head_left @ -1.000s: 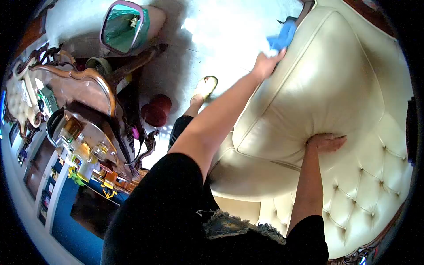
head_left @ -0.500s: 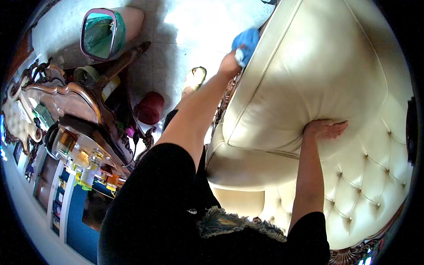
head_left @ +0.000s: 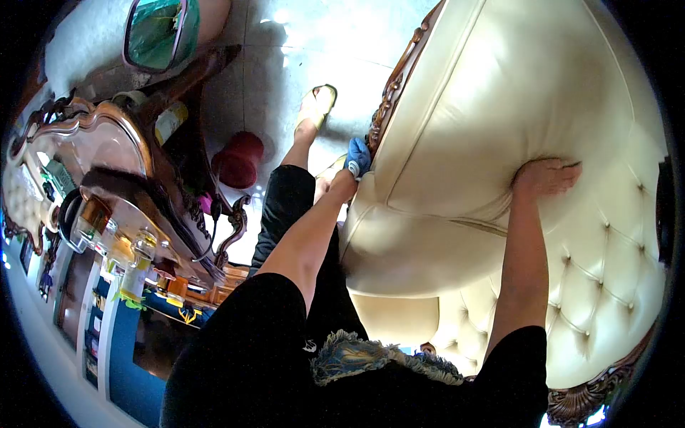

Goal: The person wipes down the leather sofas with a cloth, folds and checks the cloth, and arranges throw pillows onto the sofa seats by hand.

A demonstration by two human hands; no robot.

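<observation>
The left hand (head_left: 345,184) is closed around a blue cloth (head_left: 357,156), pressed to the near front corner of the cream sofa (head_left: 499,93), just below its carved wood trim (head_left: 394,78). The right hand (head_left: 546,177) lies flat and open on the seat cushion (head_left: 492,135), holding nothing, bracing the body. Wiping here would go best with the cloth kept flat along the seam and worked into the carving, weight held on the braced hand. To the left, close by, stands a carved table (head_left: 107,135) laden with bottles (head_left: 135,274); a red pot (head_left: 239,158) and a bin (head_left: 160,32) sit on the floor farther off. The table edge crowds the left elbow.
</observation>
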